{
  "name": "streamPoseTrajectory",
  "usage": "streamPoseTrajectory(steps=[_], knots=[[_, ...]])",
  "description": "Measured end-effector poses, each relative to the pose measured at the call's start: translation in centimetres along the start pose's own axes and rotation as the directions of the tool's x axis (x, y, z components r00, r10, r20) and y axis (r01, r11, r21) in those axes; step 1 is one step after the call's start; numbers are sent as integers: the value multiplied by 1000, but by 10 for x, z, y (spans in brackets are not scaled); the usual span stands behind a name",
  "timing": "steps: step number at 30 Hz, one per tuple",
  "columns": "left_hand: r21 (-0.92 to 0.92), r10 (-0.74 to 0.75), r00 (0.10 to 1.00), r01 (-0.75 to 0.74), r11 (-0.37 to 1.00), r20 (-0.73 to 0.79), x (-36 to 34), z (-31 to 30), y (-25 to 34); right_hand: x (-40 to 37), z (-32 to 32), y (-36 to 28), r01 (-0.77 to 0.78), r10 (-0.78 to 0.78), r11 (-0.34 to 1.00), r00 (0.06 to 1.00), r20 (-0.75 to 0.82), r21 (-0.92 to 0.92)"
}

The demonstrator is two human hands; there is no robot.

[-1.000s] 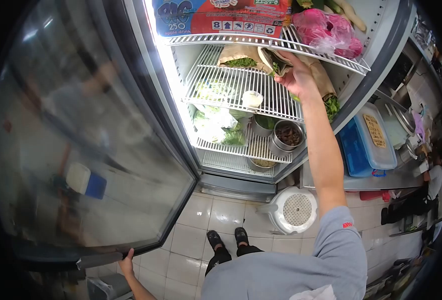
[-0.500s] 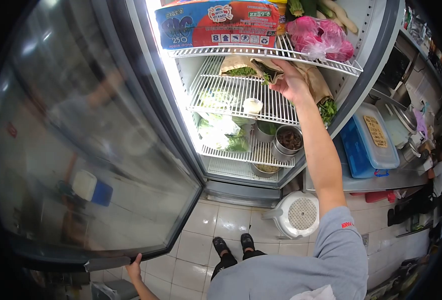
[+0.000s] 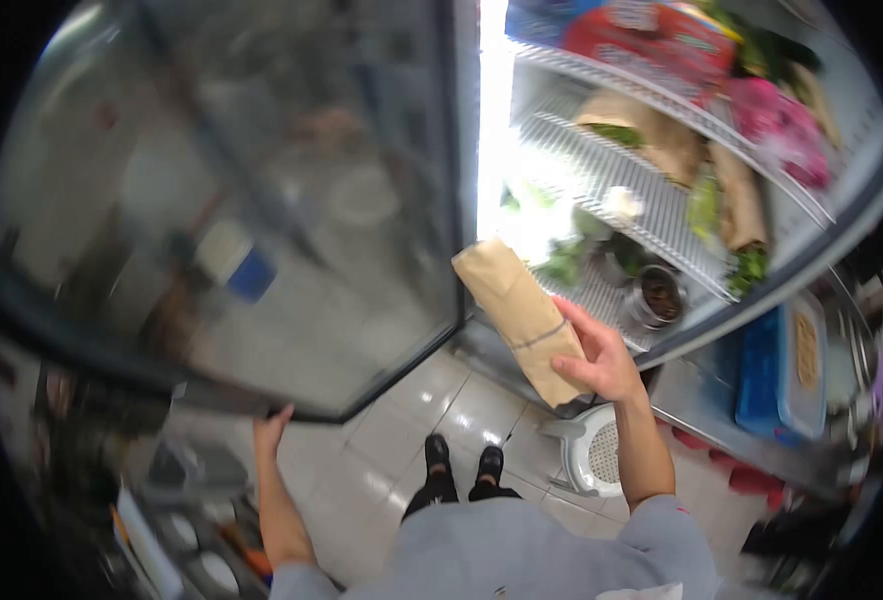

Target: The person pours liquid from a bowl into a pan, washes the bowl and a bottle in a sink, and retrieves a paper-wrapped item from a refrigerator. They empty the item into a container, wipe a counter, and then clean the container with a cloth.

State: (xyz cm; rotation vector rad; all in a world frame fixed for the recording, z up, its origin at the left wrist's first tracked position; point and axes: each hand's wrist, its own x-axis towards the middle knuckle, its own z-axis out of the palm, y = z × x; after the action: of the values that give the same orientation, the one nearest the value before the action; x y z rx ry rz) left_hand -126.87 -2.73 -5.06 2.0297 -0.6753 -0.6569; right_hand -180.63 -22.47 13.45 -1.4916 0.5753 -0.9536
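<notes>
A rolled brown paper bundle (image 3: 510, 310) with a dark band around it is in my right hand (image 3: 602, 358), thumb on top and fingers along its far side. It is held in front of the open fridge, outside the shelves. What the paper wraps cannot be seen. My left hand (image 3: 274, 425) grips the lower outer edge of the glass fridge door (image 3: 362, 340), which stands open to the left. On the middle wire shelf (image 3: 602, 165) lie another brown paper wrap (image 3: 667, 135) with greens and a paper roll (image 3: 740, 195) with leaves poking out.
Drink cartons (image 3: 652, 45) and a pink plastic bag (image 3: 777, 125) occupy the upper shelf. Metal pots (image 3: 657, 297) sit lower. A white stool (image 3: 597, 450) stands on the floor by the fridge. A blue lidded box (image 3: 762, 365) rests on the right-hand counter.
My right hand has come out of the fridge with the paper bundle, moving down toward me. My left hand still holds the door. The view has turned, and the picture is blurred.
</notes>
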Motion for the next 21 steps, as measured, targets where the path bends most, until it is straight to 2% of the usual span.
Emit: streamPoseTrajectory(steps=[2, 3, 4, 5, 6, 7, 9, 11, 13, 15, 16, 17, 18, 20, 21], knots=[[85, 89, 995, -85, 993, -51, -13, 1, 19, -9, 30, 18, 31, -11, 981, 994, 105, -190], [158, 246, 965, -230, 960, -91, 0, 0, -8, -13, 48, 25, 74, -28, 957, 986, 163, -281], [207, 193, 977, -170, 963, -93, -14, -2, 11, -17, 70, 31, 154, -94, 925, 978, 184, -347], [190, 156, 983, -135, 973, -101, -12, -4, 5, -23, 93, 37, 241, -171, 881, 965, 201, -407], [127, 188, 978, -176, 976, -92, 4, -2, -22, -30, 114, 43, 323, -249, 825, 944, 215, -463], [147, 151, 982, -134, 980, -116, 2, 0, -23, -38, 133, 52, 367, -289, 806, 929, 232, -464], [92, 1, 999, 4, 996, -52, -11, -3, -11, -51, 173, 72, 455, -373, 760, 890, 261, -465], [198, 111, 979, -76, 977, -172, -3, 10, -54, -66, 219, 92, 434, -391, 869, 896, 211, -235], [10, 59, 998, -59, 998, -1, -42, -8, -33, -78, 267, 94, 423, -384, 894, 893, 234, -146], [-155, 124, 982, -101, 983, 144, -67, -21, -43, -89, 307, 108, 456, -422, 886, 870, 256, -89], [-225, 158, 974, -119, 967, 164, -87, -28, -48, -92, 328, 110, 500, -462, 862, 840, 282, -78], [-461, 190, 954, -64, 885, 231, -117, -47, -44, -95, 348, 111, 533, -491, 841, 822, 288, -90], [-665, 238, 930, 8, 747, 279, -150, -69, -38, -99, 367, 113, 565, -518, 819, 803, 295, -100], [-811, 382, 865, 46, 584, 324, -208, -107, -40, -107, 396, 118, 597, -539, 795, 776, 327, -108], [-785, 424, 871, -76, 615, 248, -236, -126, -37, -111, 412, 120, 607, -540, 788, 763, 356, -104]])
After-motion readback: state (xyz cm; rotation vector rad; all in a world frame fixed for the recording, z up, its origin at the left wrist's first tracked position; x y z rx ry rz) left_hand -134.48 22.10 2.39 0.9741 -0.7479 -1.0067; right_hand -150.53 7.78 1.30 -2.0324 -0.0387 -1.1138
